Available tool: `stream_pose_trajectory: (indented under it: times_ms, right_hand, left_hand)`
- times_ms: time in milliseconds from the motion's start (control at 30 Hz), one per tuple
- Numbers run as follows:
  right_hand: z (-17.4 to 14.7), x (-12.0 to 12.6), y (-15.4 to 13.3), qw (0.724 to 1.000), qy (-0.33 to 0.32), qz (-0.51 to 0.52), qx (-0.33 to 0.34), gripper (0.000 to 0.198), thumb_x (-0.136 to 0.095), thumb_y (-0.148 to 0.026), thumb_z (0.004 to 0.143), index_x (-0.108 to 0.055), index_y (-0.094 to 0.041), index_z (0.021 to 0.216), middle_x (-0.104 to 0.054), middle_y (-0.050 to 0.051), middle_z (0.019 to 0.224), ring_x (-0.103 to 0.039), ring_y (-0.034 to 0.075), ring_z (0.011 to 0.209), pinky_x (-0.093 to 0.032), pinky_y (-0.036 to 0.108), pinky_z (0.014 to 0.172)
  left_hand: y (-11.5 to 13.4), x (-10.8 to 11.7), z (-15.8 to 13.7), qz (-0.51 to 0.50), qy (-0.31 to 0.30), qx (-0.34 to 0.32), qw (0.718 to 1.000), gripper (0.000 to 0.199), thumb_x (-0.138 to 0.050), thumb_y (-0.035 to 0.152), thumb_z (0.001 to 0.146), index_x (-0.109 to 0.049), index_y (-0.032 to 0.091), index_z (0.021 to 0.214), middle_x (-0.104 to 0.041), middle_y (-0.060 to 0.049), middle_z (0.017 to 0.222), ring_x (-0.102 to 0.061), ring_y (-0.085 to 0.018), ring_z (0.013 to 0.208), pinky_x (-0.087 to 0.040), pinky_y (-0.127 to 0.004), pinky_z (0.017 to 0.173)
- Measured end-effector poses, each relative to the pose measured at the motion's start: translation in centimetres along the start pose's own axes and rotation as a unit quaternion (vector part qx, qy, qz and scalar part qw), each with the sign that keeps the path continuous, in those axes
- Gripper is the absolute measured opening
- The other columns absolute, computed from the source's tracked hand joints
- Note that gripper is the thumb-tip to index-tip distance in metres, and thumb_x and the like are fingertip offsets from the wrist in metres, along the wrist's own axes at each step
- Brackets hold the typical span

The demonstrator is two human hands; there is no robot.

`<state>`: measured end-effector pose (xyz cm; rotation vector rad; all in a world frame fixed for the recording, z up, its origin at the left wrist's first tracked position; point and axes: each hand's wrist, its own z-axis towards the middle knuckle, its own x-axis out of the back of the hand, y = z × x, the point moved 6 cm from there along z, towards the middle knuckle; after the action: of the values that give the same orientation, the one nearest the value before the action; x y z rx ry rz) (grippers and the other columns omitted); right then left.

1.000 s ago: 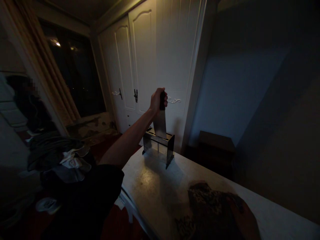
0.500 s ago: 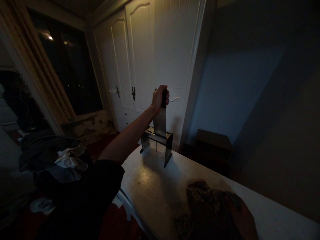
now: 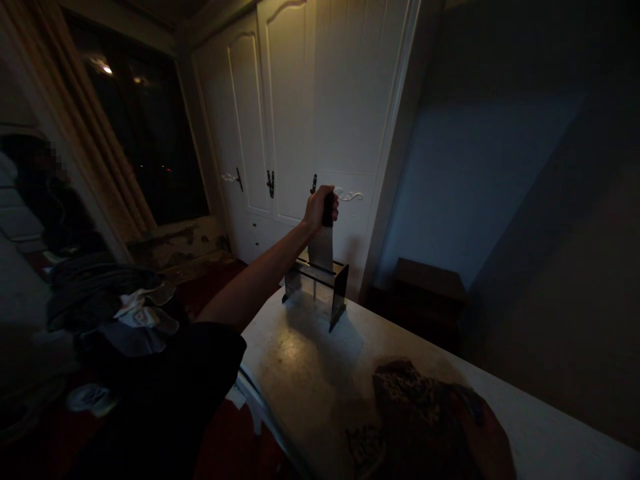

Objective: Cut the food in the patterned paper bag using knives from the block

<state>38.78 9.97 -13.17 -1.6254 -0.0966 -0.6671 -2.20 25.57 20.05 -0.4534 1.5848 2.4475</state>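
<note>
My left hand (image 3: 318, 208) is closed around the black handle of a cleaver (image 3: 321, 249), held upright. The lower part of its broad blade is down in a slot of a knife rack (image 3: 341, 293), which has a slotted top, dark end panels and see-through sides. This rack stands at the far end of a pale tabletop (image 3: 300, 363). At the lower right, my right hand (image 3: 483, 437) grips a dark patterned cloth (image 3: 417, 417) lying on the table. Shadow hides most of the right fingers.
Behind the table stands a white wardrobe (image 3: 350, 87) with dark handles. A low brown cabinet (image 3: 433, 283) sits beyond the table's right edge. Piled clothes (image 3: 145, 307) lie to the left, near a curtain (image 3: 95, 133) and a dark window. The room is dim.
My left hand has lowered the cleaver, and less of its blade shows above the rack. The right hand and cloth stay nearly still. The whole view has shifted slightly.
</note>
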Motion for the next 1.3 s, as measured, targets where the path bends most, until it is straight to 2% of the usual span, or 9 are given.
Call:
stream_pose_trajectory:
  times_ms: [367, 600, 900, 1033, 1300]
  right_hand:
    - [0.2, -0.1, 0.3, 1.0, -0.001, -0.009, -0.003, 0.071, -0.051, -0.074, 0.056, -0.06, -0.018, 0.098, -0.068, 0.018, 0.107, -0.06, 0.039, 0.105, -0.045, 0.047, 0.093]
    - [0.1, 0.2, 0.5, 1.0, 0.017, -0.013, -0.001, 0.07, -0.052, -0.074, 0.056, -0.062, -0.018, 0.096, -0.07, 0.018, 0.104, -0.062, 0.039, 0.103, -0.047, 0.048, 0.091]
    - [0.3, 0.1, 1.0, 1.0, 0.008, -0.021, 0.005, 0.071, -0.052, -0.075, 0.059, -0.062, -0.017, 0.099, -0.069, 0.018, 0.105, -0.062, 0.038, 0.105, -0.046, 0.048, 0.093]
    - [0.3, 0.0, 0.9, 1.0, 0.009, -0.015, 0.002, 0.073, -0.052, -0.075, 0.058, -0.061, -0.016, 0.101, -0.068, 0.018, 0.108, -0.061, 0.037, 0.107, -0.045, 0.047, 0.095]
    - [0.7, -0.4, 0.8, 1.0, 0.004, -0.006, 0.019, 0.065, -0.055, -0.072, 0.061, -0.064, -0.018, 0.097, -0.071, 0.014, 0.103, -0.064, 0.034, 0.102, -0.046, 0.045, 0.093]
  left_hand:
    - [-3.0, 2.8, -1.4, -0.045, 0.007, 0.023, 0.999, 0.027, -0.056, 0.042, 0.076, -0.05, 0.017, 0.069, -0.05, 0.003, 0.053, -0.046, -0.009, 0.039, -0.037, -0.023, 0.042]
    - [-5.2, 2.7, -2.6, -0.025, -0.014, 0.034, 0.999, 0.025, -0.055, 0.04, 0.074, -0.05, 0.017, 0.068, -0.05, 0.003, 0.054, -0.047, -0.009, 0.04, -0.038, -0.024, 0.042]
    - [-7.4, 2.6, -4.2, 0.023, -0.034, 0.002, 0.999, 0.029, -0.06, 0.044, 0.071, -0.053, 0.016, 0.067, -0.052, 0.001, 0.052, -0.049, -0.01, 0.04, -0.037, -0.023, 0.04]
    - [-8.5, 3.1, -4.4, 0.013, -0.024, 0.011, 1.0, 0.03, -0.062, 0.044, 0.069, -0.053, 0.016, 0.067, -0.053, 0.002, 0.053, -0.049, -0.01, 0.04, -0.038, -0.023, 0.04]
    - [-10.3, 4.0, -4.9, 0.008, -0.007, 0.032, 0.999, 0.032, -0.064, 0.046, 0.07, -0.053, 0.016, 0.068, -0.053, 0.002, 0.055, -0.049, -0.009, 0.042, -0.04, -0.023, 0.043]
